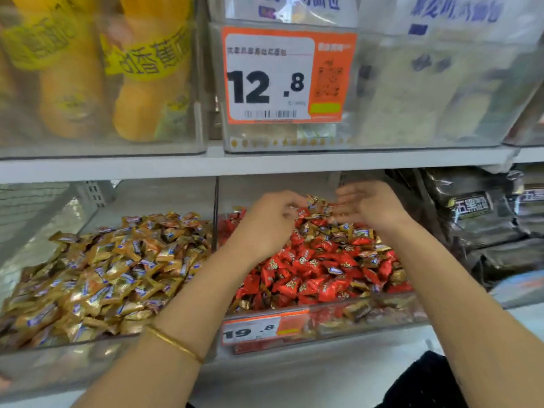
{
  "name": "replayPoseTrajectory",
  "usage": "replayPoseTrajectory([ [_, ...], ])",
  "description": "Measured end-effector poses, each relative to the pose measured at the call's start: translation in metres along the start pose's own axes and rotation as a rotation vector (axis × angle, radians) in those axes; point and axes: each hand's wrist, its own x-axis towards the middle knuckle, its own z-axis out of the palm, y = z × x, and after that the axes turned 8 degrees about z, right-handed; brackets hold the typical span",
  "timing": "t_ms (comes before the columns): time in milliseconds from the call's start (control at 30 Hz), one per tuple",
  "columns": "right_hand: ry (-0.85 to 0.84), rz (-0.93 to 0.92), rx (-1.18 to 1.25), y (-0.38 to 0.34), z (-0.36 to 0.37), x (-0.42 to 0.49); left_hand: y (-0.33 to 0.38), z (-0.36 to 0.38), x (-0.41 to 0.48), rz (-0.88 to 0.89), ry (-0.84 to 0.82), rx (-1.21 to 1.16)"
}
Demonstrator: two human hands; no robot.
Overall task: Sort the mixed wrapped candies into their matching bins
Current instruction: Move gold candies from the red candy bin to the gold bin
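Head view: two clear bins side by side on the lower shelf (294, 375), walls touching.
- left bin (59, 363), toward the shelf's left end: gold-wrapped candies (112, 275) only, as far as I can see.
- right bin (368, 313), mid-shelf: red-wrapped candies (309, 266) with gold strays (332, 228) mixed in, mostly at the back and along the front wall. 19.8 price tag (265, 328) on its front.
- left hand (273, 222): over the back of the red pile, fingers curled down onto the wrappers. Grip state: cannot tell whether it has hold of a candy, fingertips are blurred. Gold bangle (173, 343) on that wrist.
- right hand (368, 207): at the back right of the same bin, grip slack, fingers loosely extended, palm facing the left hand, holding nothing visible.
- dark packets (477, 213) at the shelf's right end.
- upper shelf (250, 163): 12.8 price tag (282, 75).
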Motion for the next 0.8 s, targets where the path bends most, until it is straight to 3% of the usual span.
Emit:
replayPoseTrajectory([
  [200,-0.019,-0.056,-0.196,0.016,-0.003,0.046,-0.016,0.046,0.055,0.036,-0.251,0.364],
  [333,-0.074,-0.218,-0.566,0.034,0.009,0.075,-0.039,0.061,0.067,0.042,-0.421,0.644],
  [567,-0.093,-0.34,-0.894,0.039,0.028,0.087,-0.048,0.042,0.07,-0.114,-0.339,0.633],
  [667,-0.047,-0.348,-0.816,0.038,0.028,0.082,-0.049,0.028,0.073,-0.209,-0.249,0.629],
  [800,-0.064,-0.292,-0.588,0.031,0.019,0.071,-0.047,0.018,0.073,-0.181,-0.133,0.521],
])
